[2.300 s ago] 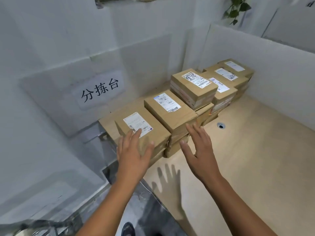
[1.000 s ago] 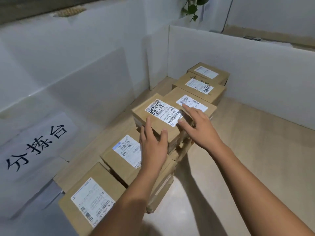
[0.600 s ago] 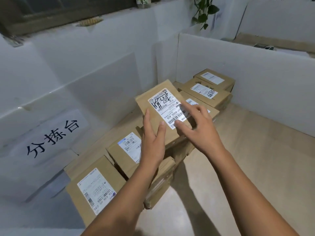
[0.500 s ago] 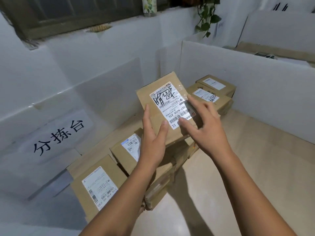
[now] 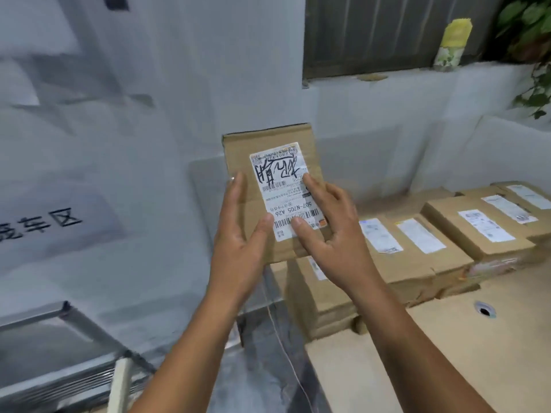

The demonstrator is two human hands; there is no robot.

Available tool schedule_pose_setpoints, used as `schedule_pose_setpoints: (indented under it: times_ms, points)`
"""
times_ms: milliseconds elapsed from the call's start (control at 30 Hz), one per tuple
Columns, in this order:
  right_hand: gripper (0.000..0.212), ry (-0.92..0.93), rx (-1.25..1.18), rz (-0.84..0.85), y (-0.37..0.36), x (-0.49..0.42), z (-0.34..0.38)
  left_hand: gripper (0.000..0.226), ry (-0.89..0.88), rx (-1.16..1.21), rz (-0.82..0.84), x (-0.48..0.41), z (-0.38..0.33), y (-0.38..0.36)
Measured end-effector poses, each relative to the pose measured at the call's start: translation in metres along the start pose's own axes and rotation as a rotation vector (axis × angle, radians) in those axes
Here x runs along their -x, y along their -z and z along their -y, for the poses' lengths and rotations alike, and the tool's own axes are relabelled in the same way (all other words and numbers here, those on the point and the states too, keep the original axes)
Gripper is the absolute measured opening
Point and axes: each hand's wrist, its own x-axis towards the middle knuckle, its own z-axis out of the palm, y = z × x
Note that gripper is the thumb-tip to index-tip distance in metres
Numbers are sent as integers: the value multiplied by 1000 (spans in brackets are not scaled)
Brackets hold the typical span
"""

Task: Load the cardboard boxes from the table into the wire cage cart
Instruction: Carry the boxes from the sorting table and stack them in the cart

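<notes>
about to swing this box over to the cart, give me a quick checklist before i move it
1. Both hands on the box: ok. The left hand and right hand clamp the held box from either side.
2. Box clear of the stack: ok. It is lifted above the boxes on the table.
3. Box closed and intact: ok on the labelled face; its back is hidden.
4. Cart in reach: cannot tell. Only a metal frame shows at lower left, blurred.
5. Path leftward free: cannot tell. A thin cord hangs below the box.
</notes>
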Motion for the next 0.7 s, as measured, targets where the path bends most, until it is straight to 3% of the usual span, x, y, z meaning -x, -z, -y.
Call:
schedule_pose_setpoints:
  times_ms: [200,367,500,700]
  points:
    - [68,169,-175,301,-131,58,128,68,44,-159,-344,107,-8,187]
    - [67,255,-297,521,-216,129,214,72,139,-246,-581,209,-15,294]
    - [68,298,-381,717,-278,196,271,71,238,-286,-763,295,-18,362]
    - [74,397,-294,1092,-362,285,313,72,461,-323,-998,406,4,424]
